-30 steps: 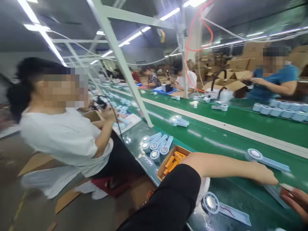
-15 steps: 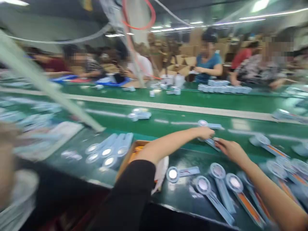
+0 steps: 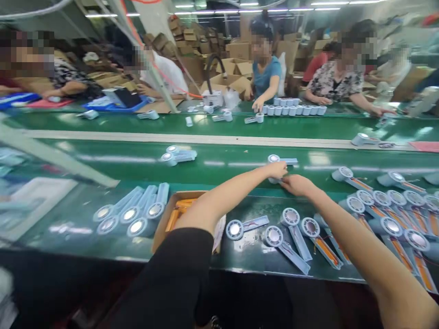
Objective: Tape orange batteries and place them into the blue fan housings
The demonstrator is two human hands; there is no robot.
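My left hand (image 3: 276,170) is closed on a light-blue handheld fan shell (image 3: 273,180), over the near edge of the green belt. The left hand hides most of it. My right hand (image 3: 297,185) meets it from the right, fingers pinched at the shell's handle; any small part between the fingertips is too small to make out. Just behind lies another fan shell (image 3: 273,158), its handle pointing right. Closer to me, an open-handled fan shell (image 3: 235,230) with thin wires and a second fan shell (image 3: 274,236) rest on the dark bench.
A cardboard box (image 3: 157,237) with orange pieces (image 3: 181,208) stands under my left forearm. Several fan shells (image 3: 137,226) lie left of it; many more, some with orange strips (image 3: 327,251), crowd the right. Across the belt (image 3: 222,171), co-workers sit, one in a blue shirt (image 3: 269,75).
The view has swung and steadied, so the bench sits higher in the picture. Both hands are still together at the fan shell. The co-worker in blue now reaches down toward the belt.
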